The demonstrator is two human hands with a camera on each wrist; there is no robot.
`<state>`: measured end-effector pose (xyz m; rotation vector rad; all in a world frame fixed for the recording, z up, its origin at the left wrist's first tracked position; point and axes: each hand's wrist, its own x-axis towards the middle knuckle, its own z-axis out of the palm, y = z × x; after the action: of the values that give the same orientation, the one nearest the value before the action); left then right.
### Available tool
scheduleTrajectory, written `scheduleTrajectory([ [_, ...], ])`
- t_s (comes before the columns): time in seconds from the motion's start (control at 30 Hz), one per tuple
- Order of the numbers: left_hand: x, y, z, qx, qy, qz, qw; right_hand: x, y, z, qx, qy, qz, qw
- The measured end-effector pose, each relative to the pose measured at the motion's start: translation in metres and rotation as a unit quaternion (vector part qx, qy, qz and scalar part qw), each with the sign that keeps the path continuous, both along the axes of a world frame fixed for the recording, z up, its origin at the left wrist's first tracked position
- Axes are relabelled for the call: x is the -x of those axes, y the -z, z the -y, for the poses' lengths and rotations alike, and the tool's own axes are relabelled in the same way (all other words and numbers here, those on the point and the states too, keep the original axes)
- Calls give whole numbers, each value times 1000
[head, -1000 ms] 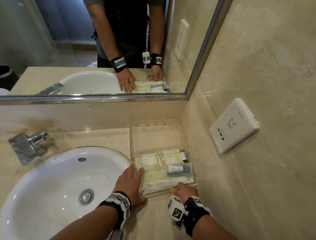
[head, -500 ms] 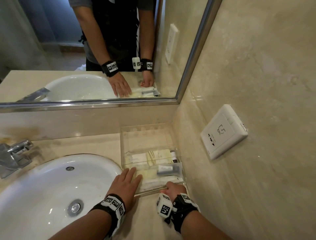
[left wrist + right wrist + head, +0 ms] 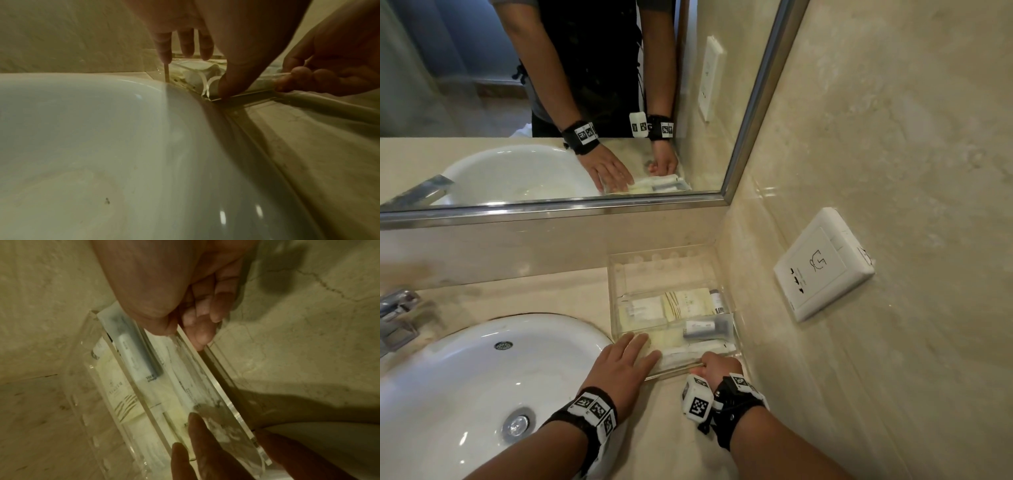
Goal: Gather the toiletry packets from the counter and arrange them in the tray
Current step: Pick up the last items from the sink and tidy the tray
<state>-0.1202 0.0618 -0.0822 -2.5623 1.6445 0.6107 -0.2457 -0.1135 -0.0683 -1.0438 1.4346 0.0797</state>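
tray (image 3: 619,274) | near rim pinched, right hand (image 3: 719,366) grip | left hand (image 3: 623,366) flat on packets (image 3: 688,305)

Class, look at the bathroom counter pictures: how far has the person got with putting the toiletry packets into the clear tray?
Nearly finished, it seems. Done: several packets lie inside the clear tray, and no loose packet shows on the counter. In hand: the left hand rests flat at the tray's near-left corner, and the right hand grips its front wall. Left: probably only squaring the tray up.

clear glossy plastic tray (image 3: 616,294), glossy white ceramic sink (image 3: 448,394), polished beige stone counter (image 3: 534,294)
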Motion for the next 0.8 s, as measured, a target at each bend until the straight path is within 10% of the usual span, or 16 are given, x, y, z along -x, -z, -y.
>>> scheduleTrajectory([
  [0.8, -22, -14, 17, 0, 8, 63, 998, -38, -6, 11, 6, 27, 26, 999],
])
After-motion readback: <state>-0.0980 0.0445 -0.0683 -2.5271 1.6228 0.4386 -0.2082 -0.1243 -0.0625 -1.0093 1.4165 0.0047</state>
